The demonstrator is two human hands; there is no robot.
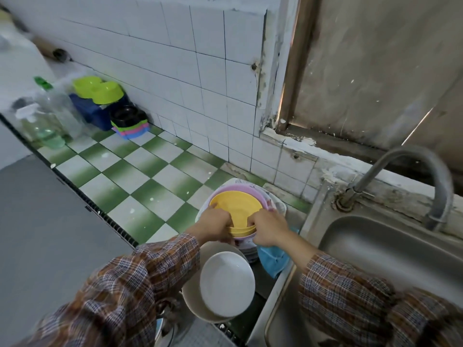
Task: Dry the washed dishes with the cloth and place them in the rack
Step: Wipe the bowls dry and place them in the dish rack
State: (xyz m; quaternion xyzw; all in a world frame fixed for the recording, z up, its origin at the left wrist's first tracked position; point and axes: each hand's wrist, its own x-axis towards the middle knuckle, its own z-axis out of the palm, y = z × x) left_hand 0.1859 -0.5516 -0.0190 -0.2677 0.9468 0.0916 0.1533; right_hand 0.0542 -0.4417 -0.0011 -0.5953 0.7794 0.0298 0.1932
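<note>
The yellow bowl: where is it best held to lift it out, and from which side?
By its near rim, from above, fingers hooked inside. The yellow bowl sits nested in the pink bowl, so only its rim is free. The left hand and right hand grip there.

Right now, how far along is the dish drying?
Done: unclear; two nested white bowls sit nearest, possibly finished, no rack identifiable. In hand: left hand and right hand grip the yellow bowl, nested in a pink bowl atop stacked plates, blue cloth beneath the right wrist. Left: that stack.
</note>
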